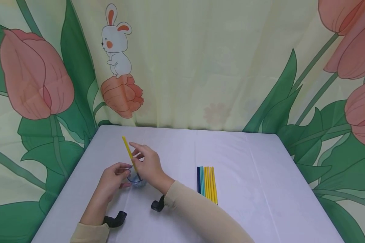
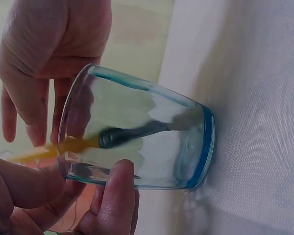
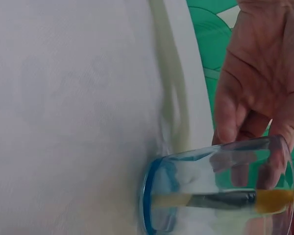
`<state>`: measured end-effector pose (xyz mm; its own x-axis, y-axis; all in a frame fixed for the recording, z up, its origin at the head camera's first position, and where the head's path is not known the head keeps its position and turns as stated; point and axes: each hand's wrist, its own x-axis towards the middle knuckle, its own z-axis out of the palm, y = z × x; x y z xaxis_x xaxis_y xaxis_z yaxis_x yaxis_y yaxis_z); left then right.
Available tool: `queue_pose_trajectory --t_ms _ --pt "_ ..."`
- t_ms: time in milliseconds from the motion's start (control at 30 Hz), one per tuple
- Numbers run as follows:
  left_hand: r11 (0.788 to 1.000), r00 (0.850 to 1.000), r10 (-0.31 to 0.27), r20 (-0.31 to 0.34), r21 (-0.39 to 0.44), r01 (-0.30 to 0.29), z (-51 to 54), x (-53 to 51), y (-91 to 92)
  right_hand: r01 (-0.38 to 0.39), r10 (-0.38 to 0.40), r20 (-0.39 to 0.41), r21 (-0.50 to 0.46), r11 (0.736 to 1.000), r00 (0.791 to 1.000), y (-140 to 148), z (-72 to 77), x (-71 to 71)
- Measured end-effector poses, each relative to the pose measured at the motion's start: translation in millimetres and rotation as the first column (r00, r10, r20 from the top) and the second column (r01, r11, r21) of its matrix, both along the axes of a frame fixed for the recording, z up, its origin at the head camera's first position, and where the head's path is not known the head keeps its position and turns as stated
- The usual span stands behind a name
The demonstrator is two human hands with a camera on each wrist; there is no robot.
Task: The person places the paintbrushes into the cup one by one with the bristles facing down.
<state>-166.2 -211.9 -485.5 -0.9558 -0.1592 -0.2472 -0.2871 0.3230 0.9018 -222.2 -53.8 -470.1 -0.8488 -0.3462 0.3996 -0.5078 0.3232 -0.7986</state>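
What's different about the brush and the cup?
The brush is long and thin; the cup is shorter and wider. The brush has a yellow handle, but the cup is see-through with a blue base. The brush leans inside the cup, tip down; the cup opens upward around it. Both are near the left hand.

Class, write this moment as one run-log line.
left hand: holds glass; right hand: beside yellow brush; yellow brush: bristles down inside glass; coloured rods: side by side on table
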Motion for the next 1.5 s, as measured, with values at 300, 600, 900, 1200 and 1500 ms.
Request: queue_pose_trajectory --t_ms 300,600,900,1200,1500 --pt "1.000 1.000 -0.005 0.004 -0.003 0.005 0.7 -1.4 -1.0 -0.009 0.008 -0.014 -0.030 1.000 1.000 5 0.4 -1.2" --pt "1.000 1.000 -0.007 0.002 -0.015 0.007 -1.4 -1.4 0.3 0.025 -0.021 0.059 -0.070 0.997 0.998 22 -3.9 1.6" --pt "1.000 1.000 0.008 0.021 -0.025 -0.008 -0.3 -1.3 2.0 0.030 -0.011 0.127 -0.144 0.989 0.992 49 -7.8 6.8" --pt "1.000 1.000 0.011 0.010 -0.014 -0.011 0.2 -0.3 2.1 0.040 -0.006 0.192 -0.173 0.984 0.981 78 -7.9 18.8" --pt "1.000 1.000 0.010 0.004 -0.021 -0.010 1.1 0.7 2.5 0.060 -0.018 0.214 -0.189 0.980 0.977 102 -5.7 30.1"
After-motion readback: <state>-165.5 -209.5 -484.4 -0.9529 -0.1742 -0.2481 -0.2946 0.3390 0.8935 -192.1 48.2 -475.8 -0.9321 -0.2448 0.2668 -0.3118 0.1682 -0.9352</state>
